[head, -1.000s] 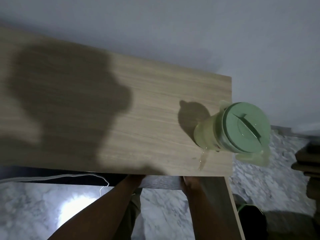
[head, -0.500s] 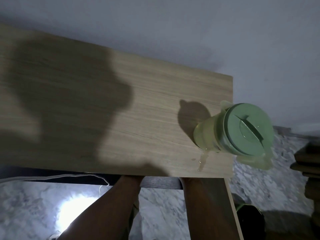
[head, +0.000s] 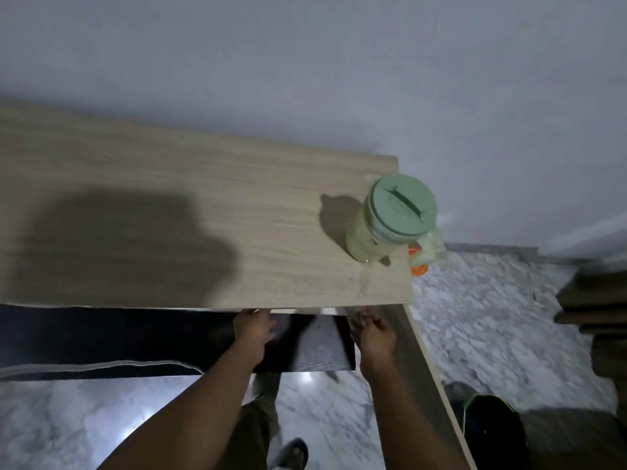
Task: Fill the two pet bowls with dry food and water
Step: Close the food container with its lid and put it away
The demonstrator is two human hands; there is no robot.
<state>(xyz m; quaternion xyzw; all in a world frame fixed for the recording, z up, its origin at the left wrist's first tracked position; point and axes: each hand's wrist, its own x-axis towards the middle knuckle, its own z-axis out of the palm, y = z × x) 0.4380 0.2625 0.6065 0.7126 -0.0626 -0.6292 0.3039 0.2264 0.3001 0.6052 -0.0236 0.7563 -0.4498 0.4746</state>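
both hands have come back out from under the wooden table (head: 169, 205) since a moment ago, when only the forearms showed at its front edge; now the knuckles and wrists are in plain view just below that edge, and the whole view has tipped so the green jug sits higher in the picture.

left hand (head: 252, 330) reaches forward under the lip of the tabletop, its fingertips at the edge, over a dark shelf (head: 315, 347) below. whether it grips anything i cannot tell, the fingers are blurred and partly hidden. right hand (head: 375, 335) sits just beside it, to the right, fingers curled inward in a loose clench, near the table's side panel (head: 424, 368); nothing can be made out inside it.

pale green jug (head: 393, 222) with a darker green lid stands upright on the far right corner of the tabletop, its handle hanging past the edge. it lies beyond and slightly right of the right hand, well apart from both hands, with neither touching it. a streak of water (head: 363, 283) runs from its base toward the front edge, ending just above the right hand. something orange (head: 419, 268) shows beside the jug's handle, off the table's side, too hidden to name.

marble floor (head: 492, 317) spreads below.
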